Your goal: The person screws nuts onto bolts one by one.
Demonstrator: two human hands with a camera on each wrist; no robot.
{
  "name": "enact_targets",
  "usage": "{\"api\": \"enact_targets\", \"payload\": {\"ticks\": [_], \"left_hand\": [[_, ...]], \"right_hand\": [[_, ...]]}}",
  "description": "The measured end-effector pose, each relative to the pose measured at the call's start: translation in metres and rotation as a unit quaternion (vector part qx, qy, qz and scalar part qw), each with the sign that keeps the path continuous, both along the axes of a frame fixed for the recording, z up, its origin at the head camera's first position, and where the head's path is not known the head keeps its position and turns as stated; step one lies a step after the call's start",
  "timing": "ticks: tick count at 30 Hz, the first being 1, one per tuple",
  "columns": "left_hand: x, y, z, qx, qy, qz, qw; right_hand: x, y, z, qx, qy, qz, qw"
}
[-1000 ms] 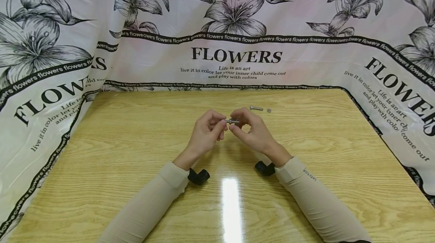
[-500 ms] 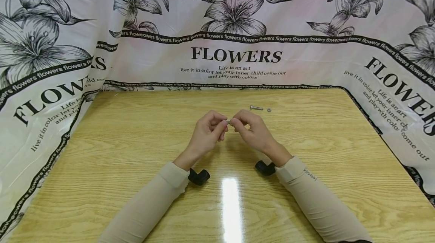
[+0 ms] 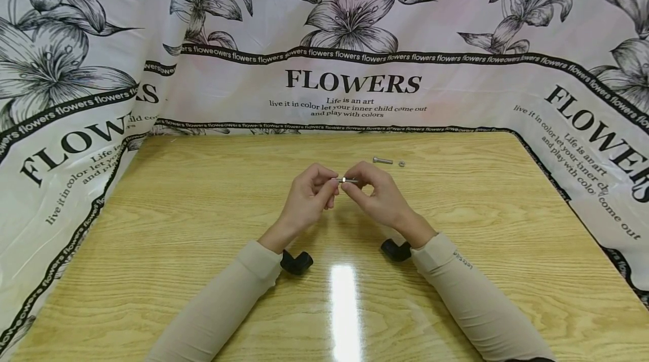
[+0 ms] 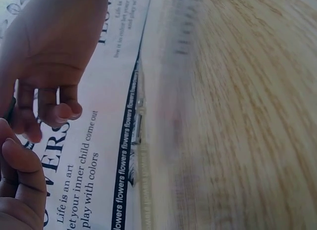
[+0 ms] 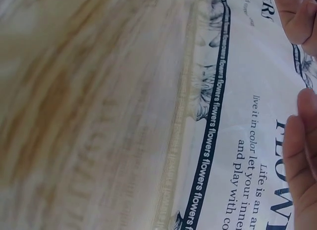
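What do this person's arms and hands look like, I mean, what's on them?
The left sleeve and right sleeve are long and beige, the right one with small dark lettering near the wrist. A black curved piece shows beside each wrist. The left hand and right hand wear no gloves.

The left hand (image 3: 306,196) is at left and the right hand (image 3: 377,193) at right, over the table (image 3: 203,210), with a bolt (image 3: 351,181) crosswise between their fingertips and a nut (image 3: 343,180) around its shaft. Beyond the right hand, toward the far edge, a second bolt (image 3: 383,160) lies on the table, and a second nut (image 3: 401,164) just to its right, apart from it. A cloth (image 3: 223,92) hangs behind the far edge and along the left and right sides.
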State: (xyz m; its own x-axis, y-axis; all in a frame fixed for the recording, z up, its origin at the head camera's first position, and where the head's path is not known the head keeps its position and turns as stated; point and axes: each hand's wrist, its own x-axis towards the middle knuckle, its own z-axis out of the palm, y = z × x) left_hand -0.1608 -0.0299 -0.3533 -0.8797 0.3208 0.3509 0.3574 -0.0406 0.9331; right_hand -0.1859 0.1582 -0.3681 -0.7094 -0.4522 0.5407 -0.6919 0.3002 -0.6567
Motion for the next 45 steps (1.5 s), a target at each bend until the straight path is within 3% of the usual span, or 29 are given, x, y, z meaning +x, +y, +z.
{"api": "enact_targets", "payload": {"ticks": [5, 12, 17, 21, 25, 30, 38, 43, 45], "left_hand": [[0.0, 0.0, 0.0, -0.004, 0.004, -0.002, 1.0], [0.001, 0.0, 0.0, -0.007, 0.004, 0.001, 1.0], [0.0, 0.0, 0.0, -0.008, 0.008, 0.0, 0.9999], [0.0, 0.001, 0.0, -0.009, 0.008, 0.004, 0.9999], [0.0, 0.001, 0.0, -0.01, 0.007, 0.004, 0.9999], [0.0, 0.001, -0.001, -0.011, 0.01, -0.004, 0.9999], [0.0, 0.0, 0.0, -0.009, -0.007, -0.002, 0.9999], [0.001, 0.0, 0.001, -0.008, -0.01, -0.004, 0.9999], [0.001, 0.0, 0.0, -0.006, -0.009, -0.003, 0.9999]], "right_hand": [[0.011, -0.005, 0.018, 0.009, 0.003, 0.0, 1.0], [0.016, -0.003, 0.023, 0.014, -0.039, -0.009, 0.9991], [0.017, -0.003, 0.023, 0.01, -0.032, -0.005, 0.9994], [0.015, -0.004, 0.022, 0.009, -0.01, -0.001, 0.9999], [0.003, -0.001, 0.007, 0.008, 0.007, 0.004, 0.9999], [-0.009, 0.005, -0.01, 0.012, -0.005, 0.001, 0.9999], [-0.007, 0.007, -0.01, 0.008, -0.024, 0.001, 0.9997], [-0.006, 0.005, -0.009, 0.001, -0.009, 0.008, 0.9999], [-0.001, 0.003, -0.001, 0.003, 0.0, 0.01, 0.9999]]}}
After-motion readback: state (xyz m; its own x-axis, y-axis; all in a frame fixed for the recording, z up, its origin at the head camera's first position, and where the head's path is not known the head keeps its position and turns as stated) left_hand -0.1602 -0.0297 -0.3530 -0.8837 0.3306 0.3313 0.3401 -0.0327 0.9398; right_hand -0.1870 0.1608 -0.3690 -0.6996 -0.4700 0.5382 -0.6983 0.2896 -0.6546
